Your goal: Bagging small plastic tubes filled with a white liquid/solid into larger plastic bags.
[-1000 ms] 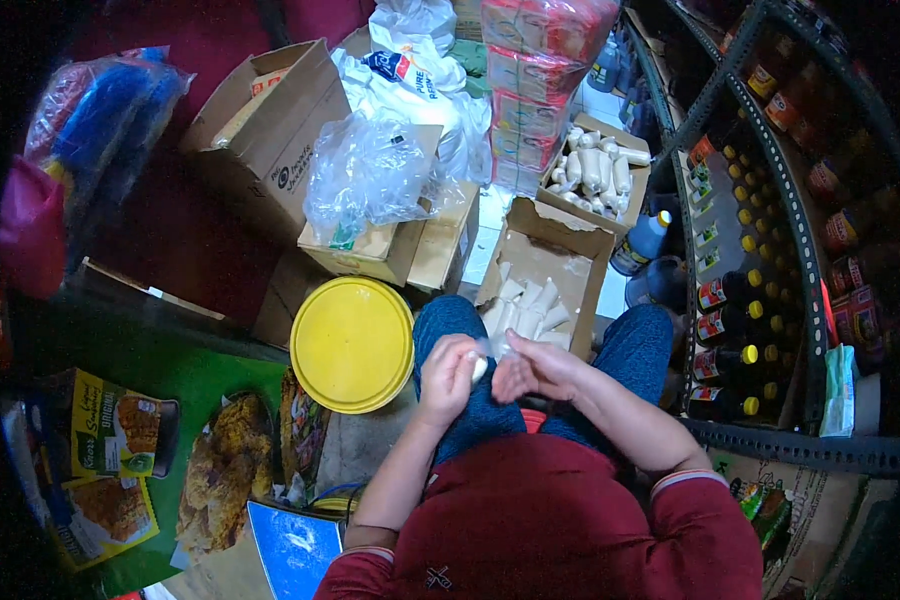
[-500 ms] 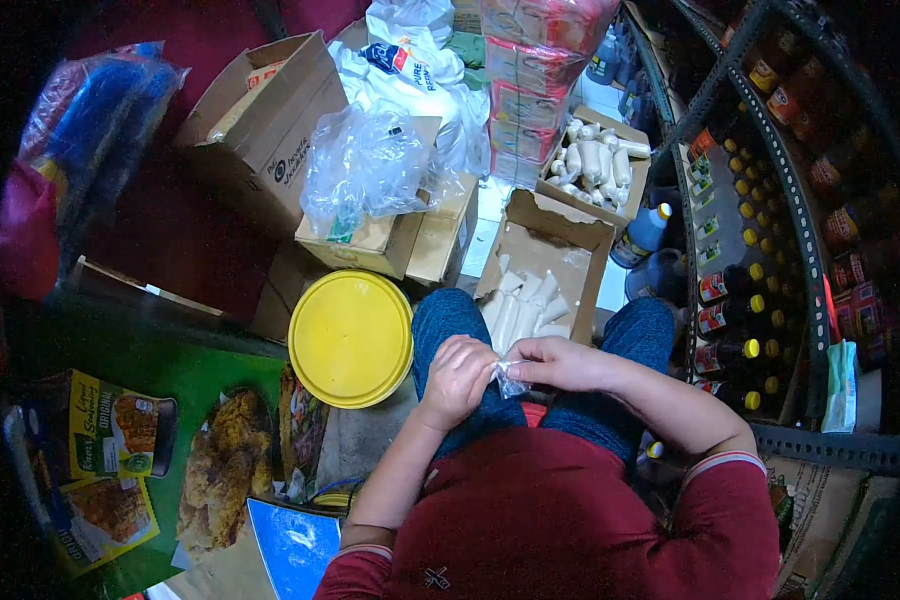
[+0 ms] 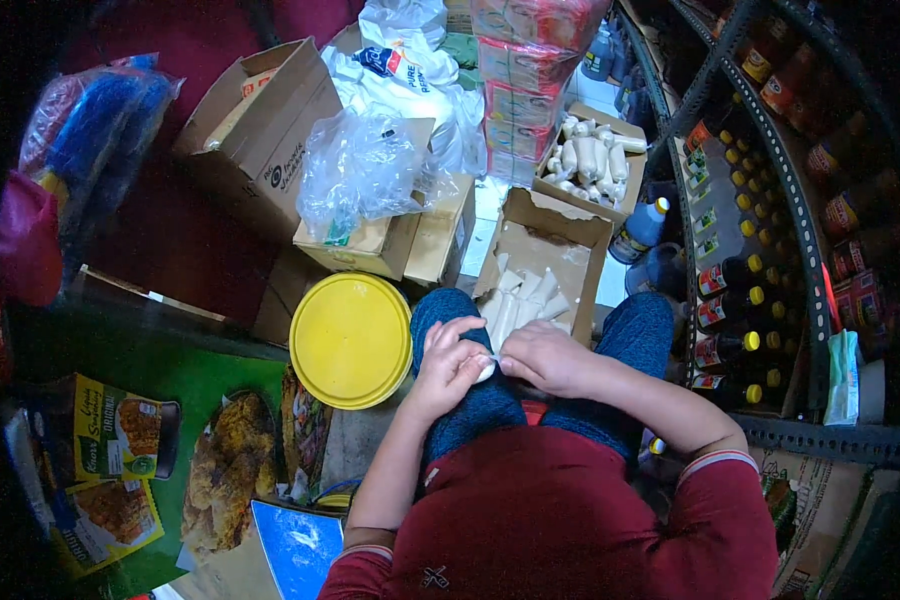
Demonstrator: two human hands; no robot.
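Observation:
My left hand (image 3: 448, 368) is closed around a small clear plastic bag (image 3: 486, 372) of something white, most of it hidden in the palm. Close beside it, my right hand (image 3: 550, 358) pinches the bag's thin plastic end, with the fingers pointing left. Both hands are above my lap, between my knees. Just beyond them is an open cardboard box (image 3: 540, 245) with several long white-filled plastic packets (image 3: 515, 305) lying in it. Farther off, a second cardboard box (image 3: 625, 135) holds many plump, knotted white bags (image 3: 588, 160).
A yellow round lid (image 3: 350, 340) tops a tub by my left knee. Cartons (image 3: 355, 245) with crumpled clear plastic (image 3: 355, 165) stand beyond. Shelves with dark bottles (image 3: 720, 312) line the right, near a blue jug (image 3: 642, 230). A pink wrapped stack (image 3: 520, 65) rises at the back.
My right hand has turned over, its fingers now pinching the bag's end. The loose clear plastic that hung below my hands no longer shows; a white bulge appears by my left thumb.

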